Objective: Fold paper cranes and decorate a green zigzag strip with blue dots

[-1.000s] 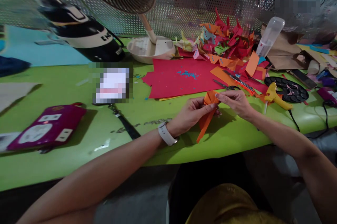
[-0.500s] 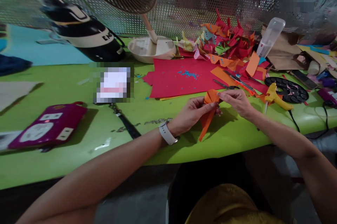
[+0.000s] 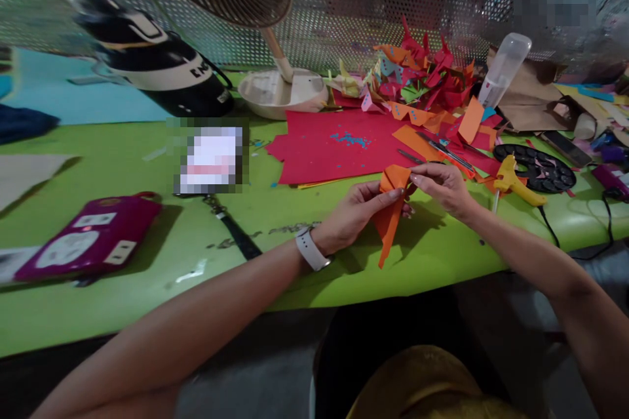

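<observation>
While the left hand [image 3: 350,214] pinches a folded orange paper [image 3: 390,227] between thumb and fingers, just below and right of the frame's center, the right hand [image 3: 439,188] grips its upper right edge by the fingertips. Red sheets [image 3: 312,150] bearing blue bits [image 3: 352,139] lie above; a yellow glue gun [image 3: 517,188] rests toward the right edge.

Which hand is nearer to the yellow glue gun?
Right. The right hand is just left of the yellow glue gun; the left hand, holding the folded orange paper, is farther left.
</observation>
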Motion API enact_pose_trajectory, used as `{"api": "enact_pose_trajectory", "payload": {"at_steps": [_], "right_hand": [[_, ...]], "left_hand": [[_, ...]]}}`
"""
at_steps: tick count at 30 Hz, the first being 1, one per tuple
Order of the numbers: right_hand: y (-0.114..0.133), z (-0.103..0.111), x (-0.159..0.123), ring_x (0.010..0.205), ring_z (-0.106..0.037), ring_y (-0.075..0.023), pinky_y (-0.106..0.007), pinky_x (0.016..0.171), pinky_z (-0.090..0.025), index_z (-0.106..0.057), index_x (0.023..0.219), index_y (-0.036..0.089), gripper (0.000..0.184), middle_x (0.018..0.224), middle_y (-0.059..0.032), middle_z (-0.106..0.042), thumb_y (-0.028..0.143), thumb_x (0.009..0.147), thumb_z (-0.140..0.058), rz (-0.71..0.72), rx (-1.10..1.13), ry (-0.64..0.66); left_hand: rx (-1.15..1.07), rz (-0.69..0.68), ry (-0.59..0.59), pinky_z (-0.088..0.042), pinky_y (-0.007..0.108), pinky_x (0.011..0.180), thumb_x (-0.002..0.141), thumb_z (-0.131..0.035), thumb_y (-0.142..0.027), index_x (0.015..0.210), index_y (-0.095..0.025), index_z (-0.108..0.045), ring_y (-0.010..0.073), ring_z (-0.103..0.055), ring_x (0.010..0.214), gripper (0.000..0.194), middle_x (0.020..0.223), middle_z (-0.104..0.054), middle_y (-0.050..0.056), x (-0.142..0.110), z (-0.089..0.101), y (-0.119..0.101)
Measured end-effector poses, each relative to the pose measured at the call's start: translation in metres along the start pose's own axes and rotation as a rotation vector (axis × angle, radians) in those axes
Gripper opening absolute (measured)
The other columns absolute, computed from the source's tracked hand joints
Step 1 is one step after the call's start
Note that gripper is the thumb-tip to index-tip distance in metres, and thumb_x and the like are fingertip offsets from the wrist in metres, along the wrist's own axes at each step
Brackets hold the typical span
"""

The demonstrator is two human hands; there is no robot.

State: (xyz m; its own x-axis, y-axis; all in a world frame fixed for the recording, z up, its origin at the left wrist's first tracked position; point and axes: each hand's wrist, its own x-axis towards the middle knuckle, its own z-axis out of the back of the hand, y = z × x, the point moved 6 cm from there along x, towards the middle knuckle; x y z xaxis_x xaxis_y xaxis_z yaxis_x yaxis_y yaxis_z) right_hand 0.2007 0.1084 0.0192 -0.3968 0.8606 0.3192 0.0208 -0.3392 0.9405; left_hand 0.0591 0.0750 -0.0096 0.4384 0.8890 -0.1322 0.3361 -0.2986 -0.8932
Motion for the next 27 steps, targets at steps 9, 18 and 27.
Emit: {"api": "enact_pose_trajectory", "payload": {"at_steps": [9,18,27], "right_hand": [[-0.0008,-0.0008,-0.0007,0.071,-0.069,-0.0125,-0.029,0.070,-0.061,-0.075,0.095,0.020,0.024,0.083,-0.0017,-0.073,0.039,0.082,-0.071,0.003,0.038,0.006],[-0.0017,-0.0006,0.0000,0.066,-0.068,-0.0105,-0.027,0.067,-0.061,-0.076,0.100,0.020,0.025,0.082,-0.0008,-0.073,0.038,0.084,-0.069,0.015,0.025,0.026],[0.0076,0.0011,-0.0027,0.070,-0.070,-0.0119,-0.025,0.066,-0.061,-0.076,0.100,0.019,0.021,0.084,-0.0027,-0.075,0.030,0.085,-0.066,0.138,-0.175,-0.064]], "left_hand": [[0.013,0.007,0.039,-0.058,0.032,0.075,0.073,-0.082,-0.043,0.090,-0.014,-0.072,0.0180,-0.072,0.068,0.034,0.075,-0.076,0.005,0.0013,0.0000,0.0032],[0.061,0.024,0.012,-0.058,0.029,0.068,0.068,-0.084,-0.048,0.085,-0.015,-0.070,0.0181,-0.072,0.065,0.040,0.074,-0.076,0.004,0.0004,-0.0004,0.0034],[-0.008,0.035,0.047,-0.058,0.025,0.060,0.069,-0.085,-0.043,0.080,-0.014,-0.069,0.0161,-0.071,0.060,0.034,0.067,-0.075,0.004,0.0016,-0.0011,0.0038]]}}
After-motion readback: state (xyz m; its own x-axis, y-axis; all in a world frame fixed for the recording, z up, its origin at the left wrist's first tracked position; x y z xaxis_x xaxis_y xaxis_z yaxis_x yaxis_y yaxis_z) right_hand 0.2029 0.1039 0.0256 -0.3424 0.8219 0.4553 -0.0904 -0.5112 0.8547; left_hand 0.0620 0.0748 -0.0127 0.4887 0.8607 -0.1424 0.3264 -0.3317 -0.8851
